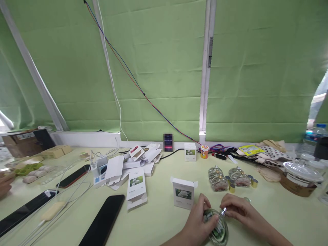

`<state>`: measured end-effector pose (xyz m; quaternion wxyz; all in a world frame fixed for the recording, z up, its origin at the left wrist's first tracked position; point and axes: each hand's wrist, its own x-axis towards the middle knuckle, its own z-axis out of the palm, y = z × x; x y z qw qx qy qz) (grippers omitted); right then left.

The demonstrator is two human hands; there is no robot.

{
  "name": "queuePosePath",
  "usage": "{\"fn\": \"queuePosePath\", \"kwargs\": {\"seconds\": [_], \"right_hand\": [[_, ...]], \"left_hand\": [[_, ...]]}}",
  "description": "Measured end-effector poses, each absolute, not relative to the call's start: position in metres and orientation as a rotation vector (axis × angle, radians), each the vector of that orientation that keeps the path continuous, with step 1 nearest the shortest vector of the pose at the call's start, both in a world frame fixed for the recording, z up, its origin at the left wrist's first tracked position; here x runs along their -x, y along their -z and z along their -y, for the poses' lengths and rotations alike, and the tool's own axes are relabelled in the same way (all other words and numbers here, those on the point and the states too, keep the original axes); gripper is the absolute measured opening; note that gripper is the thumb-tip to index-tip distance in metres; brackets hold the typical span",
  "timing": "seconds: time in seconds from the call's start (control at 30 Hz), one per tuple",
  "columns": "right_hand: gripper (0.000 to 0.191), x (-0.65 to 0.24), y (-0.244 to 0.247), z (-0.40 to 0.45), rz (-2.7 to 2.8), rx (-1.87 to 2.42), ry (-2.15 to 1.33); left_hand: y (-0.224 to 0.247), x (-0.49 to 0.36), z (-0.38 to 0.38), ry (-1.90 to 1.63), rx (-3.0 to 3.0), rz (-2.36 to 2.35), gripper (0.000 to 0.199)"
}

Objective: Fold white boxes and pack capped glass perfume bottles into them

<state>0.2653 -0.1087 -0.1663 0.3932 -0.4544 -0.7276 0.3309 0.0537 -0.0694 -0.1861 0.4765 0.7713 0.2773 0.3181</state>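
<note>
A round glass bottle (219, 230) with green and white inside is low in the view, tilted, its silver neck pointing up and right. My left hand (198, 222) wraps round the bottle's left side. The fingers of my right hand (238, 210) pinch the silver neck. Just beyond my left hand stands a white box (183, 194) with a white flower picture and its top flaps open. Similar glass bottles (217, 178) lie in two groups farther back, with gold caps (232, 187) beside them. A small pale round piece (247, 199) shows behind my right hand.
Flattened white boxes (114, 169) are piled at centre left, near a black phone (104, 220) and white cables. A closed white box (190, 152) and an orange tub (204, 151) stand at the back. Plastic containers (302, 174) sit right. Part of another person's hand (5, 182) shows far left.
</note>
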Motion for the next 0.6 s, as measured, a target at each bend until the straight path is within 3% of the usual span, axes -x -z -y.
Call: {"fn": "queuePosePath", "kwargs": {"seconds": [0.2, 0.33, 0.6], "right_hand": [[0.023, -0.264, 0.175, 0.110, 1.690, 1.189, -1.056], [0.035, -0.259, 0.188, 0.109, 1.580, 1.272, -1.164], [0.045, -0.249, 0.184, 0.111, 1.563, 1.395, -0.979]], "left_hand": [[0.182, -0.052, 0.073, -0.750, -1.921, -0.667, 0.021], [0.181, -0.051, 0.073, -0.732, -1.954, -0.676, 0.022], [0.186, -0.052, 0.071, -0.739, -1.982, -0.681, 0.023]]}}
